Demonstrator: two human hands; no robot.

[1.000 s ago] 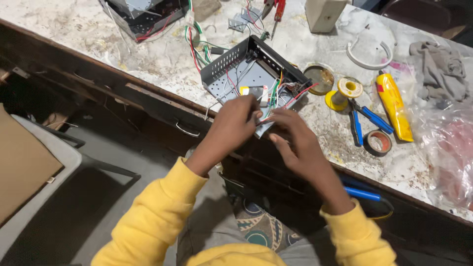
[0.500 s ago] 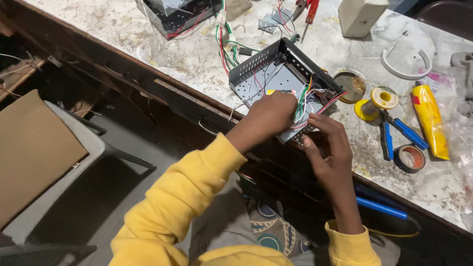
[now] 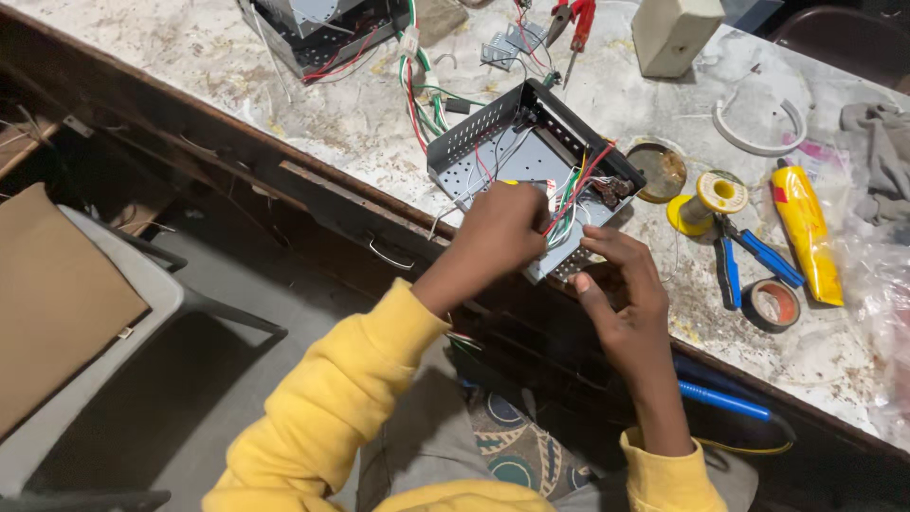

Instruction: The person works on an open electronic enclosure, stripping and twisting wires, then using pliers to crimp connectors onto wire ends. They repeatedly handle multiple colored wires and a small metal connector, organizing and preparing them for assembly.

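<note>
Head view, items listed L to R.

1. Cardboard sheet (image 3: 52,303): lies on a grey chair (image 3: 142,313) at approx. 9 o'clock in frame, well apart from the work area.
2. Desk (image 3: 313,114): stained light top w/ dark front edge, runs from 11 o'clock down to 4 o'clock.
3. Second chassis (image 3: 318,28): at 12 o'clock on desk, red and white wires hanging out. Loose green/red/white wire bundle (image 3: 417,85) runs from it toward the main unit.
4. Metal chassis (image 3: 531,171): open perforated grey box at desk's near edge, just above frame centre. Near corner overhangs the edge. Coloured wires (image 3: 569,199) (red, green, white) bunched inside at its R side.
5. Left hand (image 3: 498,232): fingers curled down and pressed together over the chassis' near corner, on the wire bunch. What the fingertips pinch: cannot tell, hidden under the knuckles. Yellow sleeve (image 3: 332,408) leads back to 6 o'clock.
6. Right hand (image 3: 621,294): at 4 o'clock from the left hand, just beside it. Fingers loosely bent, thumb up, touching the chassis' near R corner from below; no separate item seen in grip.
7. Red-handled pliers (image 3: 573,19) and beige box (image 3: 673,33): far desk edge, 1 o'clock.
8. Round tin (image 3: 661,171): just R of chassis.
9. Yellow solder spool (image 3: 706,199), blue-handled pliers (image 3: 744,261), tape roll (image 3: 774,303): grouped near each other at 3 o'clock.
10. Yellow tube (image 3: 806,232): just R of pliers. White curved strip (image 3: 758,128) above it.
11. Blue-handled tool (image 3: 725,403): below desk edge, 4 o'clock.
</note>
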